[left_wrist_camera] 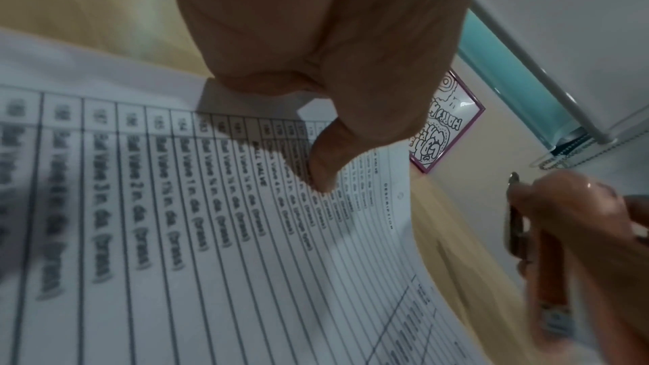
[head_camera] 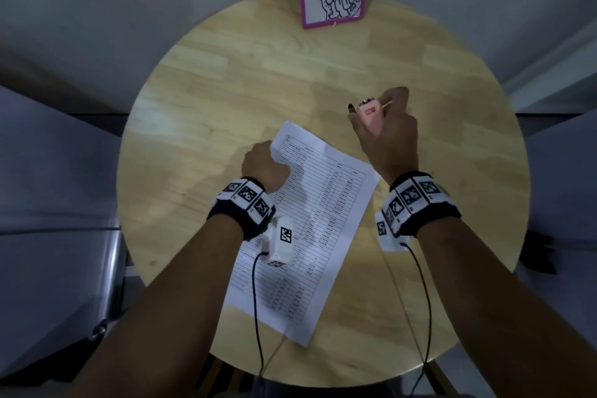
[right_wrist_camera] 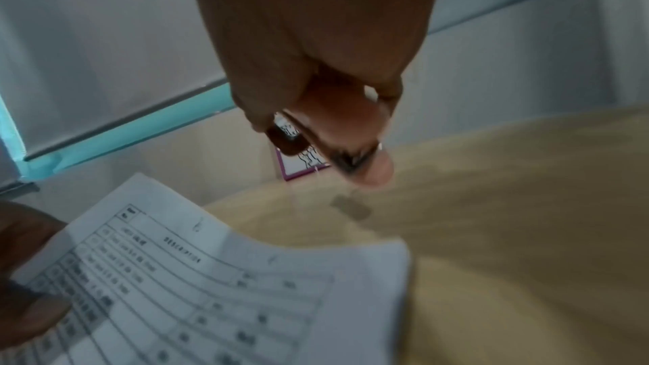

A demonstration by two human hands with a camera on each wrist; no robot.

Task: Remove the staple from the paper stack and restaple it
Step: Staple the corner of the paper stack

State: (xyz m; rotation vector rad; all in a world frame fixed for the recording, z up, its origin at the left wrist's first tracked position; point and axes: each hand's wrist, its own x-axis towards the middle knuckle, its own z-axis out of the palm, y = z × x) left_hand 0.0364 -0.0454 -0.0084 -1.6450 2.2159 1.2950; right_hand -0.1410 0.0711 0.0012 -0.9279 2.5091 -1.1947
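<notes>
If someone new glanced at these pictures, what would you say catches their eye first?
Probably the printed paper stack lying across the round wooden table, its far left edge pinned by the left hand. Next, the right hand holds a small pink stapler above the table, beyond the paper.

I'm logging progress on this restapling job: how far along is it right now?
Done: unclear; no staple can be made out in the paper stack, so its removal can't be confirmed. In hand: the right hand grips a small pink stapler above the table, away from the sheets; the left hand pinches the stack's edge. Left: restapling.
</notes>
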